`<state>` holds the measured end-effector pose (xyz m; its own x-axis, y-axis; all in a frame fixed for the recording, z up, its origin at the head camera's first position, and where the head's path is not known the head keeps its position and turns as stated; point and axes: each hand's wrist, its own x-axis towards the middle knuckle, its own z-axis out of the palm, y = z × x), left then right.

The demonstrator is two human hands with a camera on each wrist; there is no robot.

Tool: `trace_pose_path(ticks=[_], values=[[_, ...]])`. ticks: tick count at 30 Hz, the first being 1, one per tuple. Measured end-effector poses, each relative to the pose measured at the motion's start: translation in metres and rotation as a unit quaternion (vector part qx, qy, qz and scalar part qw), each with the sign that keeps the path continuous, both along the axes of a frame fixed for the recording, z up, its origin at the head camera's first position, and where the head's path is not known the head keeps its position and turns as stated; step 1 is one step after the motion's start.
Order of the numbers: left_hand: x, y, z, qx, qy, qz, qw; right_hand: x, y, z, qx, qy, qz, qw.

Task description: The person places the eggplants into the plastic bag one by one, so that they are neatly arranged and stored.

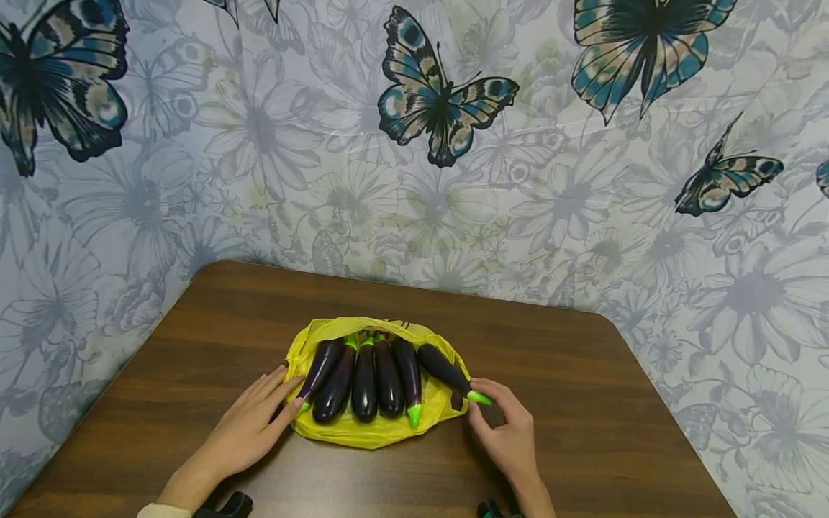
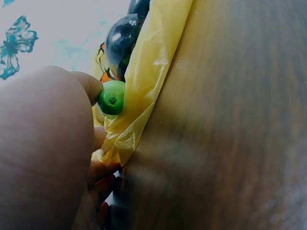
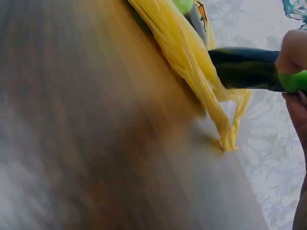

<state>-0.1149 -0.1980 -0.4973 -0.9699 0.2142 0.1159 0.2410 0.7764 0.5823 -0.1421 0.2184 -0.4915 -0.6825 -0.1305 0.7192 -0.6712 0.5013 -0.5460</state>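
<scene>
A yellow plastic bag [image 1: 352, 435] lies on the table with its mouth spread, and several dark purple eggplants [image 1: 364, 381] with bright green caps rest side by side in it. At the bag's right edge, my right hand [image 1: 508, 432] pinches the green stem end of one eggplant [image 1: 443, 367] between thumb and fingers. That eggplant slants out over the bag's rim, as the right wrist view also shows. On the opposite side, my left hand [image 1: 249, 424] holds the bag's edge, its thumb against the green cap [image 2: 112, 98] of the leftmost eggplant.
The brown wooden table [image 1: 583, 403] has rounded far corners. Behind it stands a wall [image 1: 440, 208] covered with flowers and butterflies. A black device [image 1: 236, 505] sits by the left wrist, another [image 1: 490, 508] by the right.
</scene>
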Motion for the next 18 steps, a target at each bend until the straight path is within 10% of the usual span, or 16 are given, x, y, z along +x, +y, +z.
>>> trace_pose_path(ticks=[18], values=[[0.000, 0.000, 0.000, 0.005, 0.001, -0.001, 1.0000, 0.001, -0.011, -0.004, 0.065, -0.045, 0.051, 0.9955]])
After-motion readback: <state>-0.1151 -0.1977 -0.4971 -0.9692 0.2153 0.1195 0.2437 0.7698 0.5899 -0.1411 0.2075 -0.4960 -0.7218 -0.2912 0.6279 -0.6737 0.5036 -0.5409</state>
